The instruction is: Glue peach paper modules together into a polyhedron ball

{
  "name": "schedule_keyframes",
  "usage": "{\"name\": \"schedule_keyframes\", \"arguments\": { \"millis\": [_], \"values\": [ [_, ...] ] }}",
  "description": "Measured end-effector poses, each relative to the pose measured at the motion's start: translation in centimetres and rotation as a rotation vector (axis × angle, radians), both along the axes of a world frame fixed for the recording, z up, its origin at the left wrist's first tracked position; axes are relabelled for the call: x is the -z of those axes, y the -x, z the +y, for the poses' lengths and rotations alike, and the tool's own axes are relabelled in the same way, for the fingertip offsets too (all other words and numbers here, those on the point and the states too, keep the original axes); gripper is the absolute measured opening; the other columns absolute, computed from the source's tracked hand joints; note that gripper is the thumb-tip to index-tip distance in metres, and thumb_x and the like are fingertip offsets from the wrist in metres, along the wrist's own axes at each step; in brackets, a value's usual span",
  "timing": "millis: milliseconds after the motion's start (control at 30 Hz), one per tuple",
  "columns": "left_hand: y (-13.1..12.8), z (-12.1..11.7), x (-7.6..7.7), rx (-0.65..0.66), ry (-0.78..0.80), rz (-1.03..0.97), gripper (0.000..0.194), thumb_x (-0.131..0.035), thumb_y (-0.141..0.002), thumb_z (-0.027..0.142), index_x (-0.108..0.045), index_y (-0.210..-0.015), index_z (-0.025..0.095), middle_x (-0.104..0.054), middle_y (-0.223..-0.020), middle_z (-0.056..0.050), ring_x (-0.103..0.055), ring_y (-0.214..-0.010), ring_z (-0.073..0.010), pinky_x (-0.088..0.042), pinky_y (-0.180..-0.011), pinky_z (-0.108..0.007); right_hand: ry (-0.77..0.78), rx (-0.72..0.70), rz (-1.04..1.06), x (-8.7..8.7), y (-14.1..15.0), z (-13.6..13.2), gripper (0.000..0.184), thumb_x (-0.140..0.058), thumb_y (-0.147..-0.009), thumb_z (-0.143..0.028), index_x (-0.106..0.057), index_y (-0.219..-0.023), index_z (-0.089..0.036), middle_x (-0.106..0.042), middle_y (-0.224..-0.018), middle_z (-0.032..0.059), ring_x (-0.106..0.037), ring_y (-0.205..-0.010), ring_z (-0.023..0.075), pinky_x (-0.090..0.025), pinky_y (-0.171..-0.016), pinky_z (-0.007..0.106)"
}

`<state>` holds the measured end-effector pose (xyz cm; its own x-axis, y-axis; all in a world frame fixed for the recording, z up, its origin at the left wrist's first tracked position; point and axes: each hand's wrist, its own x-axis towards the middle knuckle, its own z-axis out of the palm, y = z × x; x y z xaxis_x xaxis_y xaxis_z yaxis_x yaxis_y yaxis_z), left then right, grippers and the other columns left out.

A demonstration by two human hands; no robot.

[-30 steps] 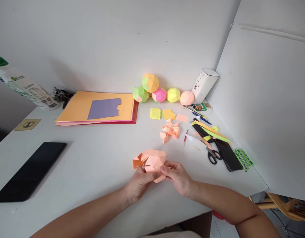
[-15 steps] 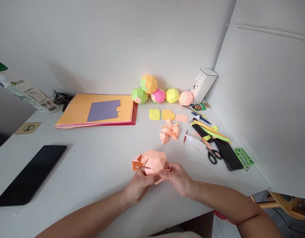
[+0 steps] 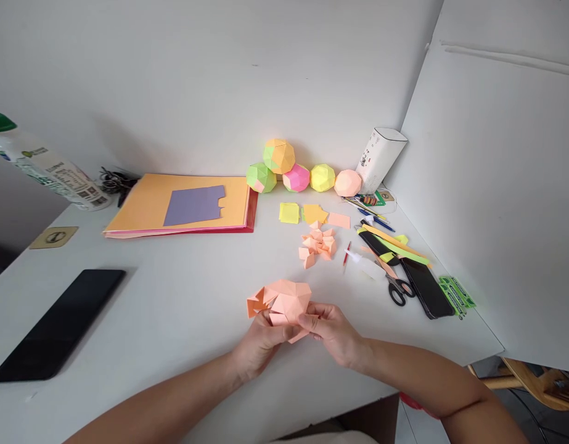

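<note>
Between my hands is a peach paper ball (image 3: 288,299), faceted and only partly closed, with folded flaps sticking out at its left side. My left hand (image 3: 261,342) grips it from below and left, the thumb along its lower front. On the right side my right hand (image 3: 333,333) pinches the lower edge between thumb and fingers. The fingertips behind the paper are hidden. Just beyond the ball lies a small heap of folded peach paper pieces (image 3: 319,242).
Finished paper balls (image 3: 322,178) line the wall. Square paper slips (image 3: 290,213), a glue bottle (image 3: 365,265), scissors (image 3: 397,290) and a black phone (image 3: 426,287) lie to the right. Paper sheets (image 3: 127,206), a black tablet-like slab (image 3: 62,324) and a white bottle (image 3: 53,169) are left.
My right thumb has shifted slightly down and left on the ball, and a flap at its lower right now sticks out more. My left hand keeps its hold.
</note>
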<state>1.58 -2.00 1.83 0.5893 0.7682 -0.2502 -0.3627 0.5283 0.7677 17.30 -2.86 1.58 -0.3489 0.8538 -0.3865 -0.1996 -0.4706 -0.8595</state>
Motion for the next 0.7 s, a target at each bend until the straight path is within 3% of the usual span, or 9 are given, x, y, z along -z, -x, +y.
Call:
{"name": "schedule_keyframes", "arguments": {
  "millis": [100,300,500,700],
  "values": [
    [0.0,0.0,-0.2,0.013,0.006,-0.007,0.018,-0.07,-0.069,0.026,-0.072,-0.082,0.014,-0.071,-0.085,-0.011,-0.063,-0.089,-0.0292,-0.046,-0.082,-0.041,0.0,0.011,0.007,0.1,0.0,0.0,0.036,-0.07,-0.069,-0.048,-0.056,-0.06,-0.016,-0.038,-0.058,-0.0037,-0.028,-0.056,0.0091,-0.021,-0.053,0.026],
    [0.0,-0.1,0.1,-0.023,0.036,0.013,0.015,-0.071,-0.069,0.023,-0.071,-0.082,0.016,-0.07,-0.081,-0.007,-0.064,-0.085,-0.0251,-0.048,-0.081,-0.038,-0.001,0.024,-0.011,0.2,0.1,0.0,0.034,-0.07,-0.069,-0.047,-0.059,-0.063,-0.016,-0.038,-0.058,-0.0036,-0.028,-0.057,0.0092,-0.021,-0.054,0.026],
    [0.0,0.1,-0.3,0.02,-0.002,-0.015,0.022,-0.068,-0.07,0.027,-0.07,-0.088,0.014,-0.07,-0.089,-0.011,-0.062,-0.094,-0.0303,-0.046,-0.084,-0.041,-0.04,0.003,-0.022,0.4,-0.1,0.2,0.048,-0.064,-0.069,-0.059,-0.051,-0.054,-0.015,-0.037,-0.056,-0.0034,-0.029,-0.054,0.0087,-0.022,-0.051,0.026],
    [0.4,0.3,-0.1,0.092,0.063,-0.092,0.027,-0.068,-0.072,0.031,-0.069,-0.093,0.015,-0.07,-0.094,-0.012,-0.061,-0.099,-0.0294,-0.043,-0.09,-0.041,0.003,0.02,-0.075,0.1,-1.2,1.6,0.051,-0.052,-0.076,-0.065,-0.055,-0.065,-0.015,-0.051,-0.061,0.0007,-0.041,-0.052,0.0099,-0.029,-0.046,0.024]
  ]
}}
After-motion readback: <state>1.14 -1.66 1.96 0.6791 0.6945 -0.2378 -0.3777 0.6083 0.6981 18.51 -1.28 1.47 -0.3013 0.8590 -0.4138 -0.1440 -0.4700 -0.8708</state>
